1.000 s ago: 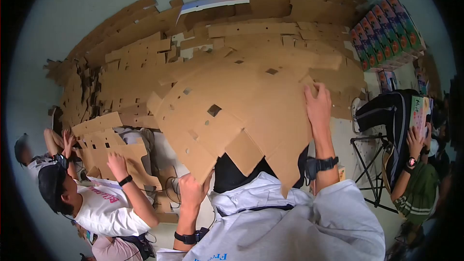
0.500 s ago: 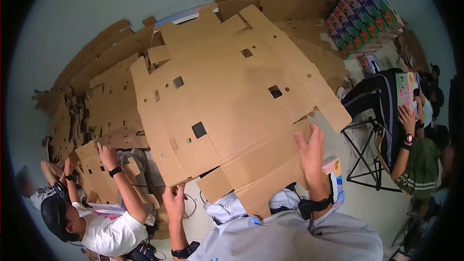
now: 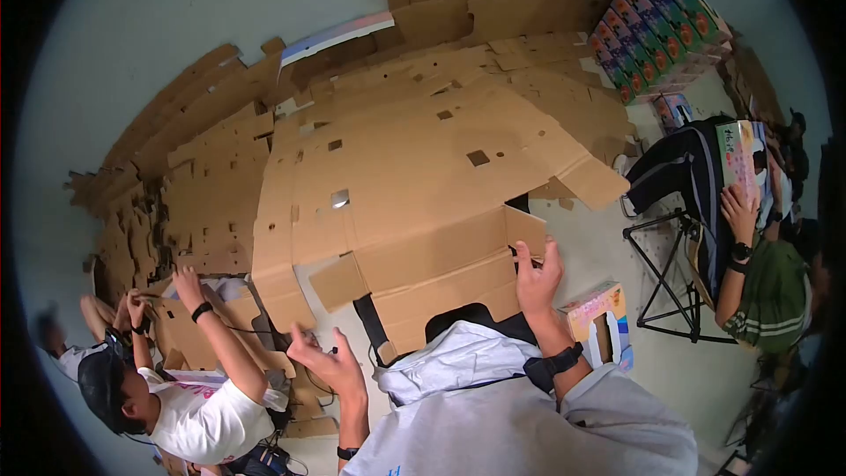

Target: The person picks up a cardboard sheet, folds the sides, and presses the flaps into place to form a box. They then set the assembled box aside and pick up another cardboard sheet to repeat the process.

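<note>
A large, flat, die-cut brown cardboard sheet (image 3: pixel 423 176) is spread over the person's lap and the floor ahead, with its square holes and flaps turned up. Its near edge is met by the right hand (image 3: pixel 538 278), whose fingertips (image 3: pixel 522 254) are set against a small square flap (image 3: pixel 526 231). Whether that flap is pinched or merely touched cannot be told. The left hand (image 3: pixel 319 354) is held off the sheet, near its lower left corner, with the fingers spread and nothing clearly held.

The step in hand is judged to be the laying-out of the sheet, with the near flaps being addressed. A firm fold there would call for both hands on the board, and only one is on it.

Piles of flat brown cardboard blanks (image 3: pixel 211 176) are spread over the floor around the sheet. A small colourful printed carton (image 3: pixel 592 304) lies just beside the right forearm with one end open; its contents cannot be made out. Closed colourful printed boxes (image 3: pixel 670 26) are stacked at the far right. Another blank is handled by a co-worker in a white shirt (image 3: pixel 198 414) at the left, and a printed box (image 3: pixel 738 159) is held by a second person seated on a folding stool (image 3: pixel 670 273).
</note>
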### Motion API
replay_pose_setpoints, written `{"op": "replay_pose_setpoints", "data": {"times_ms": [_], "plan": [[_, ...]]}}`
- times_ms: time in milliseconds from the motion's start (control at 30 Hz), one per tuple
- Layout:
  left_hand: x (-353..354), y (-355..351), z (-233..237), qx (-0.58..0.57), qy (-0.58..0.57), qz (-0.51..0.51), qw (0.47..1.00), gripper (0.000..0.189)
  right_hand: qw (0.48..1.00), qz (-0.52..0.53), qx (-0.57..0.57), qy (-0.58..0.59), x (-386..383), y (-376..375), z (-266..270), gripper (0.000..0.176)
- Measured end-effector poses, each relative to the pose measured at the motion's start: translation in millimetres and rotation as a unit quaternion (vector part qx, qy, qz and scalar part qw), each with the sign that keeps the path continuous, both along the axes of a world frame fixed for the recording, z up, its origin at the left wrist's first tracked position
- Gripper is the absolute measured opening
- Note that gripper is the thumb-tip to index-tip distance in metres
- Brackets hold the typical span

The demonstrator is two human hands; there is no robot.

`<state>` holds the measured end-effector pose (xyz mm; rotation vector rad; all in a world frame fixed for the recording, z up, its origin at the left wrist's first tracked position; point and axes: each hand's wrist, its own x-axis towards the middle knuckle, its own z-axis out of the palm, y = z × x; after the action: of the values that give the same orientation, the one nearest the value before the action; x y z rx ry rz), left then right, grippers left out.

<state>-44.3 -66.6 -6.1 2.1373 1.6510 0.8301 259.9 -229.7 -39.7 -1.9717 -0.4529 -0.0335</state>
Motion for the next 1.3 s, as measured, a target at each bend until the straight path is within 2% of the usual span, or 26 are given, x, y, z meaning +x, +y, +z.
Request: {"op": "replay_pose_setpoints", "data": {"times_ms": [33, 67, 167, 200, 300, 367, 433, 467, 567, 600, 700, 800, 900, 1000, 1100, 1133, 1200, 1233, 1300], "plan": [[1.5, 1.8, 0.9, 0.038, 0.05, -0.039, 0.997, 0.067, 1.0, 0.005, 0.006, -0.003, -0.5, 3.0, 1.9, 0.02], [6.4, 6.9, 0.6, 0.018, 0.052, -0.065, 0.996, 0.054, 1.0, 0.012, 0.009, -0.005, -2.1, 5.1, 3.3, 0.021], [21.3, 26.8, -2.4, 0.008, 0.083, -0.149, 0.985, 0.049, 0.997, 0.023, 0.065, 0.039, -5.4, 7.9, 5.6, 0.021], [26.8, 33.7, -8.9, 0.0, 0.094, -0.163, 0.982, 0.042, 0.994, 0.022, 0.092, 0.062, -5.6, 7.7, 5.7, 0.021], [23.4, 64.5, -53.8, -0.035, 0.169, -0.229, 0.958, 0.036, 0.999, 0.038, 0.002, -0.011, -2.2, 0.9, 7.0, 0.022], [15.8, 77.1, -83.4, -0.099, 0.119, -0.217, 0.964, 0.036, 0.986, 0.073, -0.057, -0.136, 0.8, -0.9, 15.3, 0.026], [27.8, 76.7, -59.4, -0.032, 0.128, -0.218, 0.967, 0.039, 0.964, 0.114, -0.098, -0.219, 5.8, -7.5, 29.7, 0.029], [22.1, 74.7, -71.4, 0.077, 0.111, -0.24, 0.961, 0.046, 0.955, 0.138, -0.107, -0.238, 6.2, -12.2, 38.0, 0.031], [42.1, 81.6, -39.5, 0.239, 0.07, -0.328, 0.911, 0.051, 0.925, 0.235, -0.135, -0.265, 7.3, -10.8, 69.0, 0.03], [47.8, 80.3, -32.2, 0.242, 0.031, -0.343, 0.907, 0.049, 0.913, 0.268, -0.151, -0.269, 7.9, -14.0, 81.8, 0.029], [66.1, 85.1, 4.3, 0.268, 0.12, -0.429, 0.854, 0.058, 0.885, 0.344, -0.186, -0.254, 11.3, -6.0, 114.8, 0.023], [94.1, 98.1, 42.9, 0.277, 0.109, -0.52, 0.801, 0.041, 0.845, 0.37, -0.268, -0.278, 18.4, 2.6, 132.2, 0.017], [105.4, 99.4, 80.3, 0.296, 0.109, -0.575, 0.755, 0.033, 0.829, 0.415, -0.306, -0.216, 31.9, 10.3, 152.6, 0.014], [98.6, 97.6, 95.8, 0.287, 0.108, -0.616, 0.726, 0.035, 0.84, 0.461, -0.263, -0.116, 42.1, 15.9, 169.0, 0.012], [75.3, 82.9, 89.7, 0.167, 0.115, -0.64, 0.741, 0.038, 0.822, 0.498, -0.275, -0.008, 43.1, 7.5, 150.7, 0.018], [67.2, 79.2, 86.8, 0.125, 0.117, -0.648, 0.742, 0.039, 0.822, 0.488, -0.282, 0.078, 41.7, 9.6, 144.5, 0.022], [53.4, 79.0, 69.7, 0.038, 0.061, -0.618, 0.783, 0.037, 0.804, 0.457, -0.291, 0.243, 41.1, 17.6, 131.4, 0.029], [50.6, 79.2, 64.0, -0.006, 0.032, -0.6, 0.799, 0.036, 0.806, 0.456, -0.257, 0.277, 39.1, 18.6, 113.8, 0.033], [51.8, 70.5, 59.9, -0.047, 0.024, -0.547, 0.836, 0.046, 0.804, 0.445, -0.191, 0.346, 29.2, 10.6, 79.5, 0.041]]}}
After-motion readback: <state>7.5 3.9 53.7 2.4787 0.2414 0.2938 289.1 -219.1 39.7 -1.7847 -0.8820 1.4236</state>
